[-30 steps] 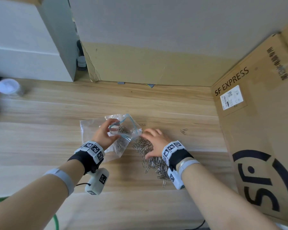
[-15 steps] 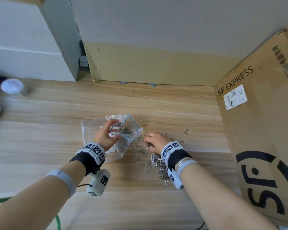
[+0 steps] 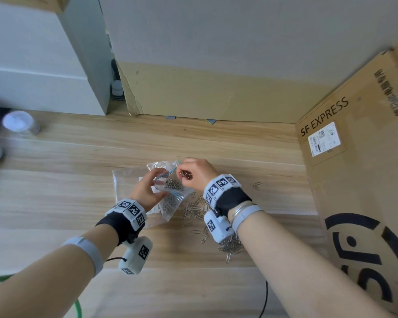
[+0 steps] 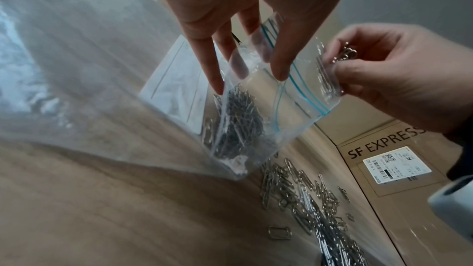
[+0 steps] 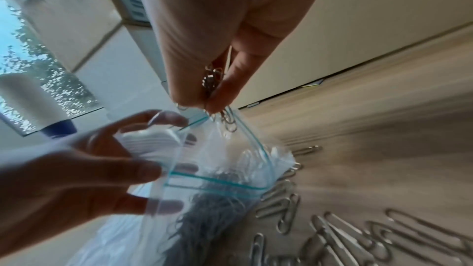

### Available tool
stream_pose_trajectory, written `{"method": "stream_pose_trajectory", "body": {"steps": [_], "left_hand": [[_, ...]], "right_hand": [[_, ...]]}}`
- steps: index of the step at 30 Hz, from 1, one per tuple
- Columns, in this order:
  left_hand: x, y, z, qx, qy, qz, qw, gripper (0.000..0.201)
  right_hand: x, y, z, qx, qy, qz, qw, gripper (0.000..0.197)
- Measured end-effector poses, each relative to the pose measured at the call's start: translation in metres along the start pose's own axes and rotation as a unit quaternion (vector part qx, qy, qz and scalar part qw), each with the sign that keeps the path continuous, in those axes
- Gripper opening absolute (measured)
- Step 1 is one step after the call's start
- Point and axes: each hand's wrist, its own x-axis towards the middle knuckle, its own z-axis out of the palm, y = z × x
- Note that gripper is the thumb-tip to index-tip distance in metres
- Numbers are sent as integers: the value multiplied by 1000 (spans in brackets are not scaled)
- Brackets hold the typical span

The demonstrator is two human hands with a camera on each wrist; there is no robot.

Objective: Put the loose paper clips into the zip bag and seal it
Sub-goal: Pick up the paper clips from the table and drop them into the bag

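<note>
A clear zip bag with a blue seal strip stands open on the wooden table, partly filled with silver paper clips. My left hand holds the bag's mouth open, fingers inside and thumb outside the rim. My right hand hovers at the mouth, pinching a small bunch of clips whose lower ends dangle into the opening. Loose paper clips lie scattered on the table to the right of the bag, with a denser heap under my right wrist.
A large SF EXPRESS cardboard box walls off the right side. A cardboard panel stands at the back, white boxes back left. A clear plastic sheet lies under the bag. A couple of stray clips lie further right.
My right hand closed on a bunch of clips from the pile, lifted and moved left and back to the bag's mouth. The left hand kept holding the bag open.
</note>
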Motion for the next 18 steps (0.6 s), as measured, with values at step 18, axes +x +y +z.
{"method": "stream_pose_trajectory", "body": {"steps": [18], "left_hand": [[-7, 1, -7, -31, 15, 4, 999, 50]], "right_hand": [[-12, 25, 17, -9, -109, 280, 954, 28]]}}
